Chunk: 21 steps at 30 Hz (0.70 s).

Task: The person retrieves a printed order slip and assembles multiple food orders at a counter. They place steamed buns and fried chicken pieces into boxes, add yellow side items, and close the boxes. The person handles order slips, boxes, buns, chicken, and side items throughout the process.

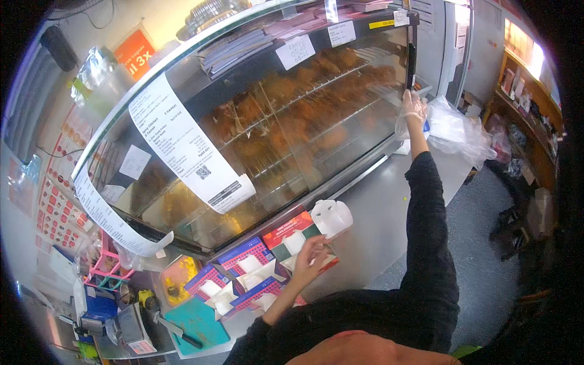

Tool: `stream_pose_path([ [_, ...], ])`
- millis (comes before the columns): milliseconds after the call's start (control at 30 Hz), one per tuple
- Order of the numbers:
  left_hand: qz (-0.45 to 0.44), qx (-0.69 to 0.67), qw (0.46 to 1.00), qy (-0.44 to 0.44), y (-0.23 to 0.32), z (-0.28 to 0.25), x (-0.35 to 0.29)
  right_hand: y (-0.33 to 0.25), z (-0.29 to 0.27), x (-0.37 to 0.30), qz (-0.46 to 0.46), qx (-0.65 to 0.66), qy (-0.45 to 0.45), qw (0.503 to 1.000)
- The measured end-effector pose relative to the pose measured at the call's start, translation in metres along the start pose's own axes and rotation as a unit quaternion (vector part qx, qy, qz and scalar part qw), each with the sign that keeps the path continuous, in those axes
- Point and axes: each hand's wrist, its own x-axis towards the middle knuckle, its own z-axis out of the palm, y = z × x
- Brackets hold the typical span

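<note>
**A:** ok so what are the hands up to here?

**B:** Left hand (pixel 310 260) is right over the near edge of an open red-and-green box (pixel 285 227), fingers half curled and loosely spread, nothing pinched that I can see. Can't tell if the fingertips actually touch the cardboard.

**A:** And the right hand (pixel 415 111)?

**B:** Way out at full reach, clear plastic glove on, up at the right-hand edge of the glass display cabinet (pixel 319 44). Fingers look bunched, but whether they're gripping that edge, no clue. Clear plastic bags (pixel 453 128) sit just right of it, and browned food pieces (pixel 246 109) are behind the glass to its left.

**A:** What else is around the left hand?

**B:** White carton (pixel 333 218) standing open just beyond it, purple-and-pink boxes (pixel 246 255) bunched to its left, all on the grey surface (pixel 371 243). Further left there's a tray (pixel 160 278) of yellow stuff, plus a teal cutting board (pixel 210 319) with a black-handled knife (pixel 192 342) lying on it.
</note>
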Motion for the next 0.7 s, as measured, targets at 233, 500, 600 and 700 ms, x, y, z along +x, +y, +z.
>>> stream_pose_path([
  [233, 0.024, 0.035, 0.965, 0.258, 0.008, -0.064, -0.055, -0.027, 0.013, 0.001, -0.004, 0.041, 0.168, 0.985],
  [500, 0.064, 0.028, 0.979, 0.190, 0.010, -0.045, -0.023, -0.039, -0.010, -0.053, -0.185, 0.137, 0.179, 0.957],
  [600, 0.064, 0.015, 0.990, 0.121, 0.011, -0.030, -0.008, -0.053, -0.040, -0.089, -0.282, 0.183, 0.097, 0.937],
  [700, 0.059, 0.018, 0.993, 0.102, 0.012, -0.026, -0.007, -0.063, -0.071, -0.104, -0.395, 0.212, -0.017, 0.894],
])
